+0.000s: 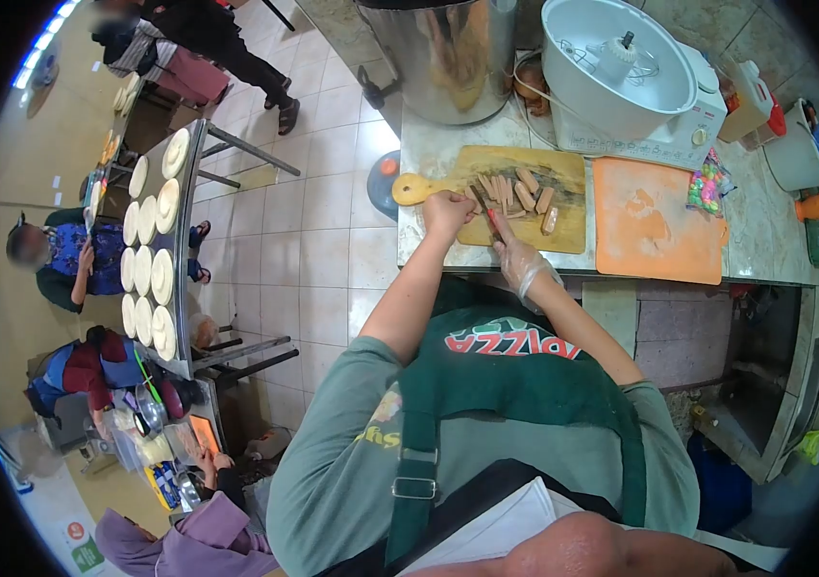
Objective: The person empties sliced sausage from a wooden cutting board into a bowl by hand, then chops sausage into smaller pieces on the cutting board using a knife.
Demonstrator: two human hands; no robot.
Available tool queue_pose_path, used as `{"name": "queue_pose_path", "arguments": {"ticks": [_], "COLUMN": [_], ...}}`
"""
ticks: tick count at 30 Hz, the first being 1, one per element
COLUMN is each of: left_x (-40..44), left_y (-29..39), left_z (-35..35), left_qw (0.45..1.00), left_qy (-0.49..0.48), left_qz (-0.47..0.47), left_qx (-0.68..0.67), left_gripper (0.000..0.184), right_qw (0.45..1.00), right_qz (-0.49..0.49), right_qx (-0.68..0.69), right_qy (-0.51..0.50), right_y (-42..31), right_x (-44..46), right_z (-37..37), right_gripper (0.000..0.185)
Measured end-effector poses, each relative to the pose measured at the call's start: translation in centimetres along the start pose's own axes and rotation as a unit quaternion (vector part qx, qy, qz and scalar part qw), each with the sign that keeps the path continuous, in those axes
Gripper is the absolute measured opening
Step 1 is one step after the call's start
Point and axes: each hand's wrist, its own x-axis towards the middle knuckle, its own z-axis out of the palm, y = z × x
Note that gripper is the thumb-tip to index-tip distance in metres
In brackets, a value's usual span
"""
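A wooden cutting board with a rounded handle lies on the counter, with several brown sausage pieces spread over it. My right hand, in a clear plastic glove, grips a red-handled knife at the board's near edge. The knife's blade points away from me, among the sausages. My left hand is bare and closed over the board's left part, close to the blade. Whatever its fingers pinch is hidden.
An orange cutting board sits to the right, below a white mixer. A large metal pot stands behind. To the left, several flat dough rounds cover a table, with other people around it.
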Motion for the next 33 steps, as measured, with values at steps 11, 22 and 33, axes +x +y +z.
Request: {"name": "queue_pose_path", "arguments": {"ticks": [11,22,33], "left_x": [-1.2,-1.0,-0.1], "left_y": [0.2,-0.2,-1.4], "left_z": [0.3,0.3,0.7], "left_qw": [0.992,0.992,0.992], "left_qy": [0.052,0.053,0.078], "left_qz": [0.068,0.073,0.064], "left_qx": [0.094,0.093,0.070], "left_gripper": [0.013,0.014,0.015], "right_qw": [0.998,0.998,0.995], "right_qz": [0.028,0.030,0.060], "right_qx": [-0.029,-0.027,-0.054], "right_qy": [-0.037,-0.038,-0.066], "right_y": [-1.2,-2.3,-2.0], "right_x": [-2.3,-2.8,-0.3], "right_z": [0.3,-1.9,-0.1], "right_gripper": [0.057,0.055,0.059]}}
